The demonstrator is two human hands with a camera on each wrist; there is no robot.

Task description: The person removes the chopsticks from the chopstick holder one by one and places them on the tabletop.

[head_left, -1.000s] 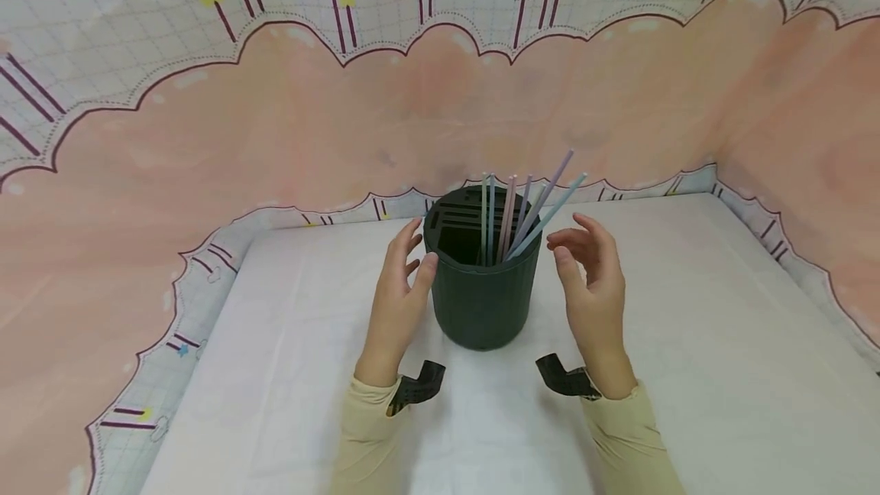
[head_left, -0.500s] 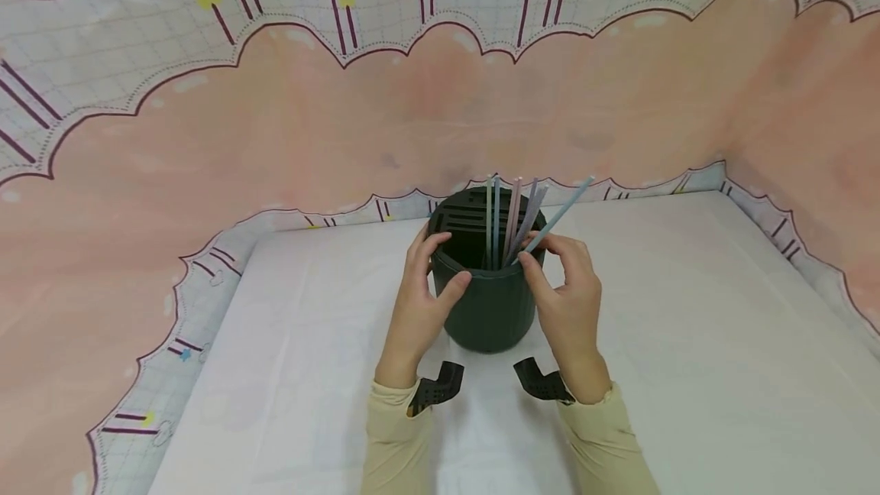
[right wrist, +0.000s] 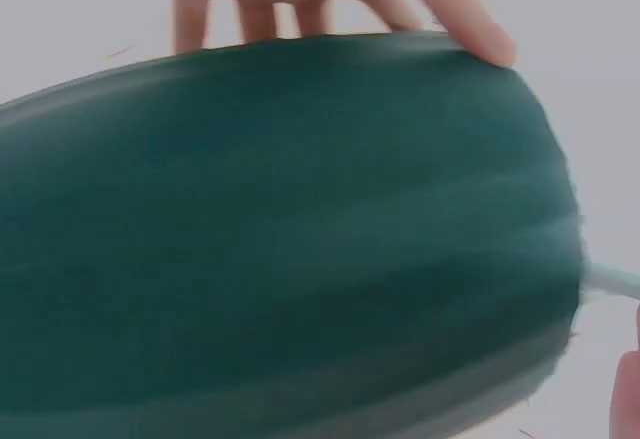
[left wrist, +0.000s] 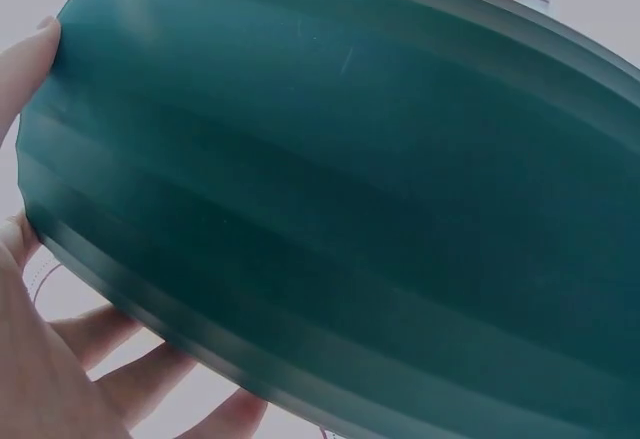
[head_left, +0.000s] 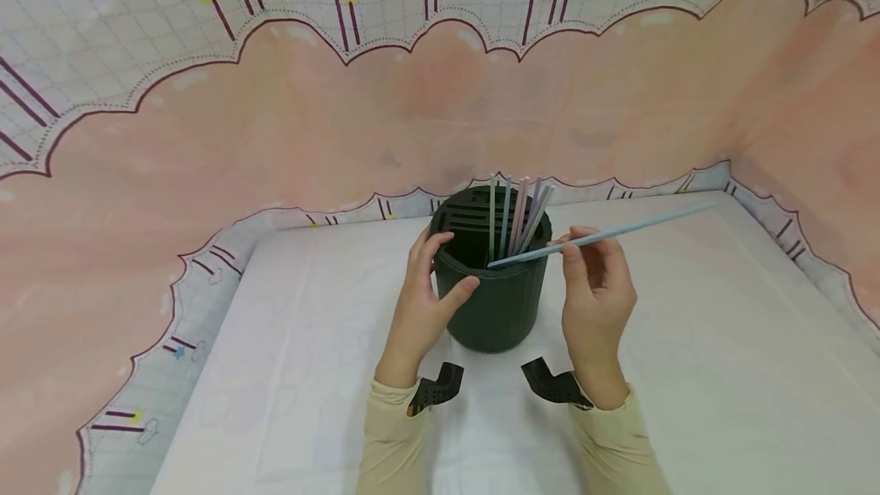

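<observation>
Your left hand (head_left: 419, 292) grasps the dark green holder (head_left: 491, 281), fingers and thumb wrapped around its left wall; it stands upright in the middle of the counter (head_left: 687, 373). Your right hand (head_left: 596, 292) pinches a light blue straw (head_left: 605, 234) in its fingers, tilted almost flat, its left tip just above the holder's rim and the rest stretching right. By the look of it, one straw is nearly out, while several others (head_left: 522, 212) stand inside. A white cloth covers the counter, and a pink cloud-patterned backdrop (head_left: 309, 121) encloses the far side and both flanks.
</observation>
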